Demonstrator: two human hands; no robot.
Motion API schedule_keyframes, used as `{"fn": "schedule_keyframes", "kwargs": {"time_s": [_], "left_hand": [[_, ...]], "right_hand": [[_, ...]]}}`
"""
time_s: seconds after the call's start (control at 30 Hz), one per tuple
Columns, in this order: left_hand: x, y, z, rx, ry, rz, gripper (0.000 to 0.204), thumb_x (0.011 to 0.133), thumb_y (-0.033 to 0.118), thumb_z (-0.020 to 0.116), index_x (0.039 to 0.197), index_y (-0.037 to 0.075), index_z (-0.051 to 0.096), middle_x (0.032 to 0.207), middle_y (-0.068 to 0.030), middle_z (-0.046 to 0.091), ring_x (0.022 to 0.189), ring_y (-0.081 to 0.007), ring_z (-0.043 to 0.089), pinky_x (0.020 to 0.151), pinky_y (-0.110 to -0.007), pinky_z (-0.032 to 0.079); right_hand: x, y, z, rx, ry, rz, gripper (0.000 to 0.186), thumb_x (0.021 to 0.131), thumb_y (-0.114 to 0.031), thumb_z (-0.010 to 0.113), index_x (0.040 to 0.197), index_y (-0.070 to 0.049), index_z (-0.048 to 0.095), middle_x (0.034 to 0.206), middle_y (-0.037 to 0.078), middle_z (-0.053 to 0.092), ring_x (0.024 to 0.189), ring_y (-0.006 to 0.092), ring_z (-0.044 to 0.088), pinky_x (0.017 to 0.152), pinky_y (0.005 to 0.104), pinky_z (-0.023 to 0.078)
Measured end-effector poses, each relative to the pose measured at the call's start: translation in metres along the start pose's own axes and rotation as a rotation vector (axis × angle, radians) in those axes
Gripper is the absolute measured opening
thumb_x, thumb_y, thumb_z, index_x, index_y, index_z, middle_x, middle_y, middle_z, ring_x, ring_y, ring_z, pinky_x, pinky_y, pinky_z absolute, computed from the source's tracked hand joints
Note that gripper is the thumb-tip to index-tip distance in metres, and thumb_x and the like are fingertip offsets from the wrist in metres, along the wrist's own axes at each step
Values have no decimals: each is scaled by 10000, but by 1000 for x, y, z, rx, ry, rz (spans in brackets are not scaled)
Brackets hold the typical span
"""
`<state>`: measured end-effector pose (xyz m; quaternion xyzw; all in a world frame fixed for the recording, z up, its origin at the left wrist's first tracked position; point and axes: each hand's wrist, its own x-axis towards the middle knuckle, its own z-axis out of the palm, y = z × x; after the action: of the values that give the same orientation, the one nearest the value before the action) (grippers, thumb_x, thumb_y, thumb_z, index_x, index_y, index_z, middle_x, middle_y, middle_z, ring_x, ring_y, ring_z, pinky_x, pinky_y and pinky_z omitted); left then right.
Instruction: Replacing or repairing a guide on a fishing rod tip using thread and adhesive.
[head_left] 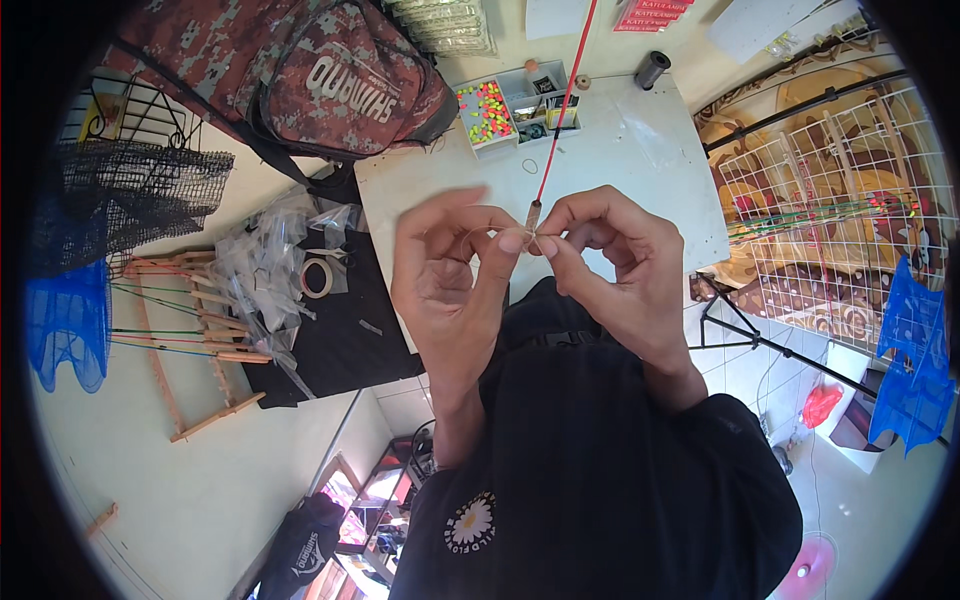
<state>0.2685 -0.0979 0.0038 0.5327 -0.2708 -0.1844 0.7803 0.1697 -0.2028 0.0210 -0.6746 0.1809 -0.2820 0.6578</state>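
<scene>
A slim red rod [572, 90] slants down from the top of the head view, with a dark band partway along it. Its near end carries a pale, greyish sleeve [533, 215], which lies between my fingertips. My left hand [448, 285] pinches a thin, pale line [482, 231] between thumb and forefinger, and the line curls in a loop beside those fingers. Thumb and forefinger of my right hand [622, 270] are closed right beside the sleeve, on the line as far as I can see. The fingertips hide the exact spot where line and sleeve meet.
On the white table [650, 190] a divided tray [497, 148] holds small yellow, pink and green pieces. A dark cylinder [653, 71] stands farther right. At left are a camouflage backpack [330, 85], clear plastic bags [262, 265] and a tape roll [317, 279]. White wire grid [790, 215] stands right.
</scene>
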Motion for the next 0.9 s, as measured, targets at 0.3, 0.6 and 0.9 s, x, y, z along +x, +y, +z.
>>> {"fn": "schedule_keyframes", "kwargs": {"time_s": [0.3,0.6,0.9], "left_hand": [[1,-1,-5,-8,-46,-21,128,846,4,690,962,-41,660,912,-103,657,772,-102,591,676,-208,439],[2,-9,-9,-41,-94,59,189,788,-88,703,966,-28,692,919,-115,667,767,-107,591,673,-220,451],[5,-12,-14,-4,-144,120,232,724,-130,725,931,-28,704,892,-126,670,786,-143,631,644,-230,472]], "right_hand": [[-2,2,-1,66,-11,49,133,849,-18,662,955,36,602,813,38,640,601,9,502,550,176,380],[-2,1,0,100,-24,68,131,862,-28,652,959,40,597,813,51,649,612,14,519,557,176,392],[-2,-1,-2,155,-58,88,132,864,-17,644,968,47,592,810,64,650,656,36,560,589,182,423]]}}
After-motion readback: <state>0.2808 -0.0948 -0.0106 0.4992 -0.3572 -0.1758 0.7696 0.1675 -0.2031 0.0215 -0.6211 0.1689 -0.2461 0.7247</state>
